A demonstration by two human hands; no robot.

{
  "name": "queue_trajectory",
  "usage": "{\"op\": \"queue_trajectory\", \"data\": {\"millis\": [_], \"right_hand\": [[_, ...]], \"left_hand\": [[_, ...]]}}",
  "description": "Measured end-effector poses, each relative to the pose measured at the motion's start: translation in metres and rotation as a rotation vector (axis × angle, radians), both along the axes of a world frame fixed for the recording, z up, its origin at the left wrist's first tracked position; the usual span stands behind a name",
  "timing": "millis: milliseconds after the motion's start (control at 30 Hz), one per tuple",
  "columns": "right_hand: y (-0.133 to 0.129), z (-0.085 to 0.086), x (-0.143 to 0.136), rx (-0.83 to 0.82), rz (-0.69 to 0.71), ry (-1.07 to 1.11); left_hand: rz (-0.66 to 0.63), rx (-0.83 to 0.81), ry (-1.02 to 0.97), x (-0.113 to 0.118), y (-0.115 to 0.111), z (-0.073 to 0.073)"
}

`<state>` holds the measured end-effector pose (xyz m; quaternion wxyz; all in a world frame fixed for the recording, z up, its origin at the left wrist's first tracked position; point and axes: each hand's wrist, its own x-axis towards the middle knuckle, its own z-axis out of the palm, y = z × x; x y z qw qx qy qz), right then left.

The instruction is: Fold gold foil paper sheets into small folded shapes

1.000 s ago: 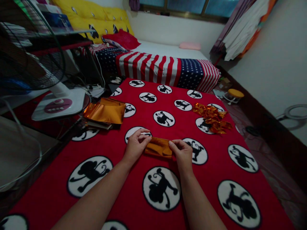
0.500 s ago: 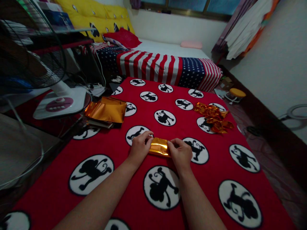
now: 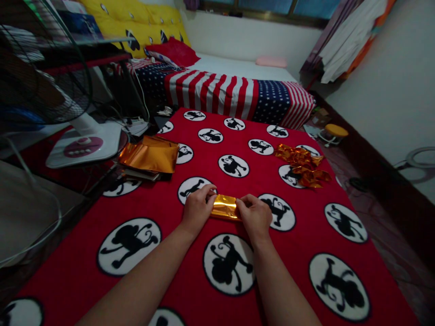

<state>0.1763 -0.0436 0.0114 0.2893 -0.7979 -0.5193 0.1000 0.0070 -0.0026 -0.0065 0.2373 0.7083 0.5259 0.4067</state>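
A narrow folded strip of shiny gold foil (image 3: pixel 224 207) lies across the middle of the red cloth (image 3: pixel 190 290) with black monkey figures in white circles. My left hand (image 3: pixel 199 209) pinches its left end between thumb and fingers. At the right end, my right hand (image 3: pixel 255 217) grips the foil the same way. A stack of flat gold foil sheets (image 3: pixel 154 154) rests at the cloth's left edge. Several crumpled or twisted gold foil pieces (image 3: pixel 301 163) are grouped at the right.
A fan with a white base (image 3: pixel 84 142) stands at the left beside a dark shelf. Beyond the cloth is a bed with a striped and starred cover (image 3: pixel 217 93). A yellow stool (image 3: pixel 335 131) is on the floor at the right.
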Motion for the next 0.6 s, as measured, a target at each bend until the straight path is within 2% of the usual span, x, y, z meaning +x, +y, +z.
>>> {"op": "queue_trajectory", "data": {"millis": [600], "right_hand": [[0.0000, -0.0009, 0.0001, -0.010, 0.009, -0.037]], "left_hand": [[0.030, -0.006, 0.013, 0.0006, 0.0000, 0.0010]]}}
